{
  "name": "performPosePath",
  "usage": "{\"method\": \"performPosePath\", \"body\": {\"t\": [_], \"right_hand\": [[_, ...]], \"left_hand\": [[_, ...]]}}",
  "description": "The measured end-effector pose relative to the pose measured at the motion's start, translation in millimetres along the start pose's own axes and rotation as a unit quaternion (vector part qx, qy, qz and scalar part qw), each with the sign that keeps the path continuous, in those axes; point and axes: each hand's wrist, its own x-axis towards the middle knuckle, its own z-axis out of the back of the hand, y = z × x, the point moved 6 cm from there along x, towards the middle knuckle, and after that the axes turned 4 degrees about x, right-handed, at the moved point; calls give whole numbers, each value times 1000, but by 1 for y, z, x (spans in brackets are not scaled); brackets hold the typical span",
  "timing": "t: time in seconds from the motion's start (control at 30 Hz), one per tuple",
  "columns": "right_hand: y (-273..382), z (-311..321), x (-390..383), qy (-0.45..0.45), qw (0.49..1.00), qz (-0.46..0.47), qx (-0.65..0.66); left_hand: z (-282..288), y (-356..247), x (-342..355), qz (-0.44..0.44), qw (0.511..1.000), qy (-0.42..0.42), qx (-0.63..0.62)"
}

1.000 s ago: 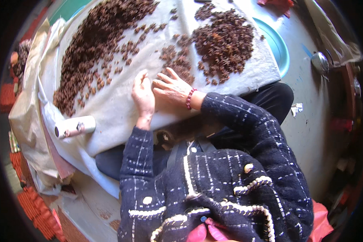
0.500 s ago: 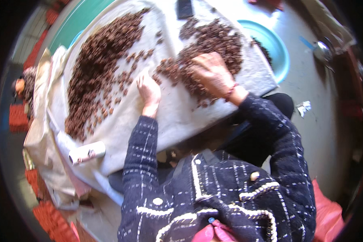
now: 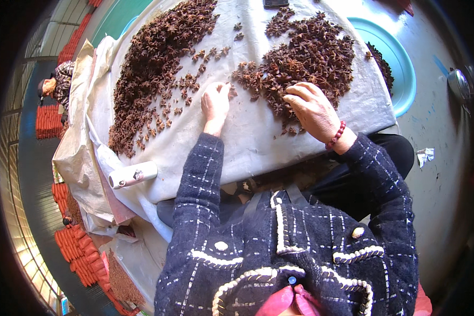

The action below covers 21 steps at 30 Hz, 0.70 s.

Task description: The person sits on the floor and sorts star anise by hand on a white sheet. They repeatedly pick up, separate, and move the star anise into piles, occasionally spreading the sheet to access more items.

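Note:
Dried star anise lies on a pale cloth-covered table in a large dark pile [image 3: 158,68] on the left and a second pile [image 3: 316,52] on the right. My left hand [image 3: 215,105] rests over the bare strip between them, its thumb and fingers pinched around a small reddish-brown star anise piece [image 3: 232,92]. At the near edge of the right pile is my right hand [image 3: 316,111], a red bead bracelet on its wrist. Its fingers are bent and drawn together; what lies between them is hidden. Loose pieces [image 3: 181,87] are scattered beside the left pile.
A white cylindrical can [image 3: 133,175] lies near the table's left edge. Beyond the right edge stands a light-blue basin [image 3: 405,79] with more dark pieces. A dark object [image 3: 275,3] sits at the far edge. Another person [image 3: 55,87] and stacked red sacks [image 3: 79,250] are at left.
The whole view has shifted, so the table appears farther right. My right hand has drawn back toward the near side of its pile. My left fingers have closed and point more to the right.

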Motion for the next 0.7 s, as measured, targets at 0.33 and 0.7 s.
{"method": "performPosePath", "body": {"t": [0.33, 0.7], "right_hand": [[0, -6, 0, 24, 1000, -9, 12], [-2, -8, -4, 24, 1000, -14, 6]], "left_hand": [[-12, 10, -5, -166, 984, -34, 52], [-4, 26, 13, -140, 990, 1, -3]]}}
